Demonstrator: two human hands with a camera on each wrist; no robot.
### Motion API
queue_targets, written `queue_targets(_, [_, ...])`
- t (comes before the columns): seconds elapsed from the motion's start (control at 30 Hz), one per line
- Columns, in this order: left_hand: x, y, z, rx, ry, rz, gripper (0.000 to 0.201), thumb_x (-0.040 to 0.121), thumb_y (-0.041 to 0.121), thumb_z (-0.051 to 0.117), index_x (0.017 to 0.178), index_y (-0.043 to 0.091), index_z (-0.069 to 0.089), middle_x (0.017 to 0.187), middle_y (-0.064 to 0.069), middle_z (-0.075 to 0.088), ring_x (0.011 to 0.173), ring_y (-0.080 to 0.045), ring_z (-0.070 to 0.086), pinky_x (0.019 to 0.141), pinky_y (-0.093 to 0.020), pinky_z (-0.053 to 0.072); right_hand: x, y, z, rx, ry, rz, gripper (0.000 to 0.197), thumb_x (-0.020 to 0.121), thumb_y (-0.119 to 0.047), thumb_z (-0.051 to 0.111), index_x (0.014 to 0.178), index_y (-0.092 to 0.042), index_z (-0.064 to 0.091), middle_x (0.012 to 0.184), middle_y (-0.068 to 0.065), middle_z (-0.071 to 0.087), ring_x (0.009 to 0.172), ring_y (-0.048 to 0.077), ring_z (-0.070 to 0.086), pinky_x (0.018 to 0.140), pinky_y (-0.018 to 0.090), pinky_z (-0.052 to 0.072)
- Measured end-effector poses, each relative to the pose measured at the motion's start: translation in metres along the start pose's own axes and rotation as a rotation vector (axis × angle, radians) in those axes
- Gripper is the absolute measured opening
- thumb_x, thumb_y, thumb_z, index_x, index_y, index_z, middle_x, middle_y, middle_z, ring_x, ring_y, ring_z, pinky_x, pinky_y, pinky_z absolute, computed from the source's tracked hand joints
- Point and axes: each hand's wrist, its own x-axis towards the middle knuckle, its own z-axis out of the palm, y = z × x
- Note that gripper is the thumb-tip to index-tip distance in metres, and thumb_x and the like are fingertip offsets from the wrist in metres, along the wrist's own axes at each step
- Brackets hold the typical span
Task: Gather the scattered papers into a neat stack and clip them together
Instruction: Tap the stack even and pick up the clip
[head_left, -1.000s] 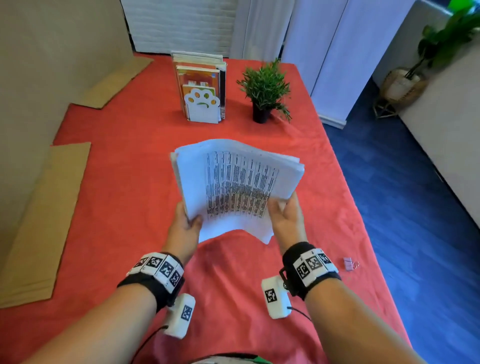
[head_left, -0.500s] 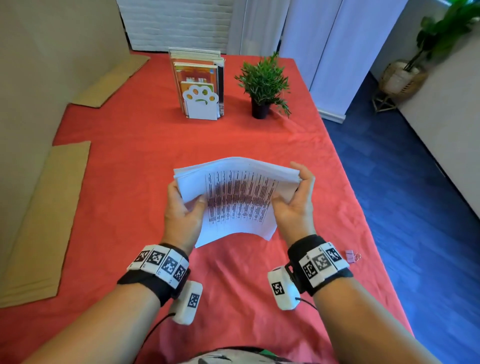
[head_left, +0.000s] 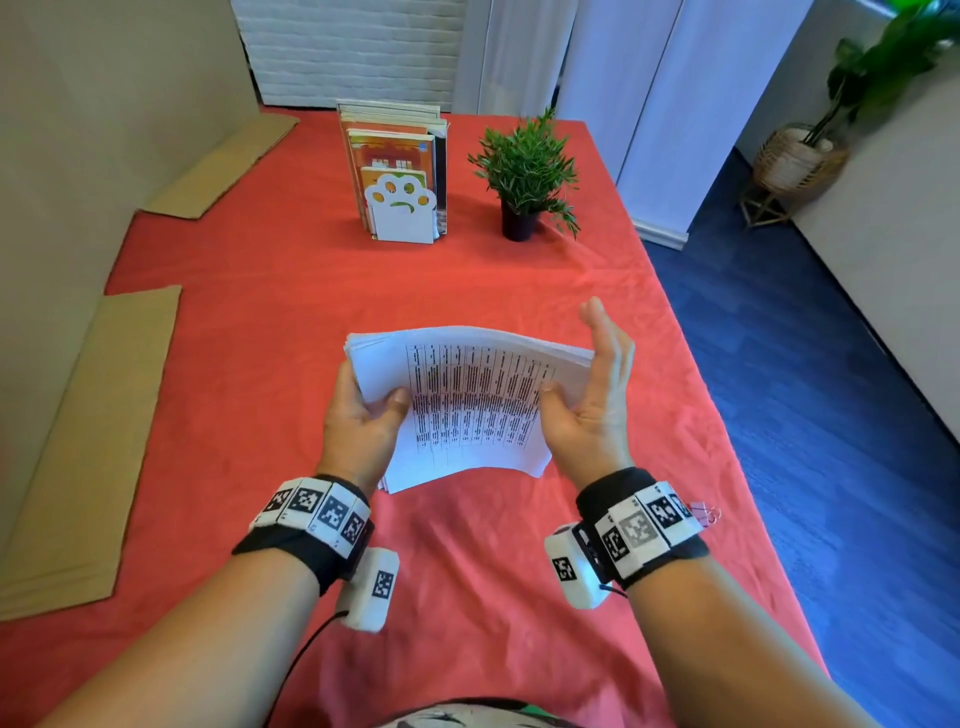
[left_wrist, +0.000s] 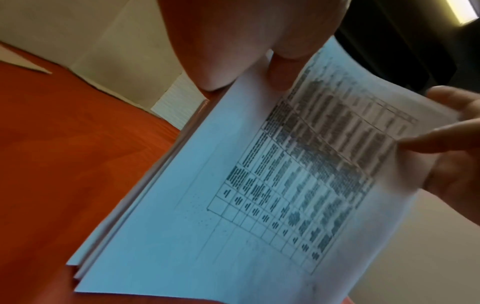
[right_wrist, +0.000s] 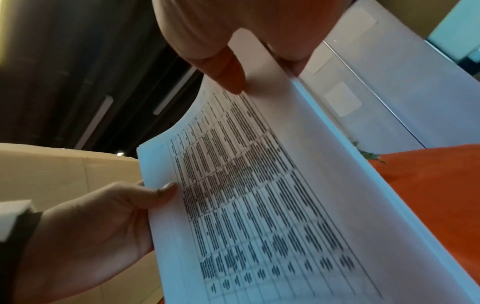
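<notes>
A stack of white papers (head_left: 467, 405) with a printed table on the front sheet stands tilted over the red tablecloth (head_left: 260, 338), between both hands. My left hand (head_left: 371, 410) grips its left edge, thumb on the front and fingers behind. My right hand (head_left: 589, 389) lies flat against the right edge with fingers straight up and the thumb resting on the front sheet. The left wrist view shows the papers (left_wrist: 259, 205) with edges slightly uneven at the near corner. The right wrist view shows the papers (right_wrist: 259, 205) and my left hand (right_wrist: 103, 216). A pink binder clip (head_left: 704, 513) lies by my right wrist.
A white paw-shaped bookend with books (head_left: 397, 176) and a small potted plant (head_left: 524, 171) stand at the far end. Cardboard sheets (head_left: 88, 441) lie along the left wall. The table's right edge (head_left: 727, 415) drops to a blue floor.
The stack has come lower and closer to me. My right hand slid up from the lower right part to the right edge and its fingers straightened. The left hand keeps its grip.
</notes>
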Motion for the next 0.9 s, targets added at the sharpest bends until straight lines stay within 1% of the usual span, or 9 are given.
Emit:
queue_targets(0.07, [0.001, 0.0, -0.001, -0.051, -0.029, -0.033, 0.05, 0.086, -0.014, 0.053, 0.123, 0.02, 0.046, 0.1, 0.006, 0.065, 0.084, 0.005, 0.065, 0.082, -0.017, 0.052, 0.005, -0.014, -0.001, -0.25, 0.014, -0.016, 0.083, 0.062, 0.008, 0.052, 0.14, -0.02, 0.04, 0.145, 0.011, 0.037, 0.137, 0.012, 0.028, 0.115, 0.034, 0.022])
queue_targets(0.17, [0.001, 0.001, -0.005, -0.103, -0.057, -0.064, 0.049, 0.085, -0.013, 0.056, 0.12, 0.022, 0.053, 0.099, 0.005, 0.067, 0.087, -0.002, 0.066, 0.083, -0.022, 0.053, 0.009, -0.045, 0.005, -0.655, -0.103, -0.152, 0.075, 0.063, -0.01, 0.044, 0.137, -0.024, 0.05, 0.153, 0.003, 0.037, 0.146, 0.029, 0.017, 0.112, 0.064, 0.001])
queue_targets(0.23, [0.0, 0.003, -0.007, -0.134, -0.07, -0.07, 0.047, 0.079, -0.004, 0.062, 0.11, 0.032, 0.057, 0.097, 0.008, 0.071, 0.089, -0.008, 0.067, 0.084, -0.026, 0.054, 0.007, -0.062, 0.017, -0.707, -0.277, -0.268, 0.075, 0.069, -0.013, 0.037, 0.144, -0.018, 0.041, 0.156, 0.003, 0.032, 0.148, 0.029, 0.011, 0.11, 0.068, -0.003])
queue_targets(0.37, [-0.002, 0.007, -0.009, -0.173, -0.105, -0.039, 0.043, 0.076, 0.002, 0.063, 0.109, 0.029, 0.06, 0.103, 0.008, 0.07, 0.099, -0.013, 0.063, 0.091, -0.032, 0.051, 0.001, -0.073, 0.038, -0.821, -0.567, -0.329, 0.075, 0.075, -0.015, 0.024, 0.151, -0.008, 0.023, 0.16, 0.007, 0.022, 0.15, 0.028, 0.008, 0.111, 0.071, 0.002])
queue_targets(0.53, [-0.004, 0.009, -0.007, -0.183, -0.116, -0.031, 0.044, 0.081, -0.005, 0.063, 0.107, 0.03, 0.062, 0.102, 0.01, 0.071, 0.098, -0.01, 0.064, 0.089, -0.026, 0.052, 0.003, -0.074, 0.046, -0.83, -0.624, -0.355, 0.073, 0.079, -0.017, 0.016, 0.151, -0.007, 0.018, 0.159, 0.009, 0.021, 0.15, 0.028, 0.011, 0.11, 0.071, 0.002])
queue_targets(0.63, [-0.002, 0.006, -0.007, -0.167, -0.064, -0.06, 0.046, 0.085, -0.014, 0.055, 0.105, 0.028, 0.061, 0.095, 0.01, 0.072, 0.094, -0.011, 0.064, 0.091, -0.032, 0.051, 0.009, -0.065, 0.038, -0.848, -0.543, -0.322, 0.072, 0.077, -0.017, 0.023, 0.148, -0.007, 0.028, 0.148, 0.006, 0.042, 0.143, 0.026, 0.031, 0.109, 0.073, 0.005])
queue_targets(0.7, [-0.001, 0.004, -0.008, -0.138, -0.042, -0.063, 0.047, 0.086, -0.013, 0.055, 0.103, 0.03, 0.062, 0.092, 0.012, 0.072, 0.09, -0.009, 0.065, 0.089, -0.031, 0.051, 0.015, -0.051, 0.025, -0.852, -0.397, -0.263, 0.068, 0.074, -0.017, 0.036, 0.142, -0.012, 0.042, 0.124, 0.001, 0.058, 0.131, 0.024, 0.047, 0.107, 0.075, 0.004])
queue_targets(0.8, [-0.001, 0.004, -0.008, -0.115, -0.05, -0.057, 0.047, 0.086, -0.014, 0.052, 0.102, 0.03, 0.06, 0.088, 0.016, 0.073, 0.085, -0.002, 0.067, 0.083, -0.023, 0.053, 0.021, -0.018, 0.001, -0.824, -0.15, -0.12, 0.057, 0.07, -0.018, 0.051, 0.126, -0.025, 0.059, 0.097, -0.005, 0.063, 0.118, 0.022, 0.054, 0.108, 0.073, 0.005])
queue_targets(0.9, [0.002, 0.004, -0.007, -0.106, -0.045, -0.055, 0.045, 0.087, -0.014, 0.051, 0.1, 0.028, 0.058, 0.084, 0.016, 0.074, 0.08, -0.002, 0.067, 0.078, -0.023, 0.053, 0.022, 0.012, -0.011, -0.161, -0.018, 0.183, 0.06, 0.071, -0.007, 0.054, 0.126, -0.028, 0.054, 0.094, -0.008, 0.056, 0.095, 0.013, 0.055, 0.107, 0.053, 0.035])
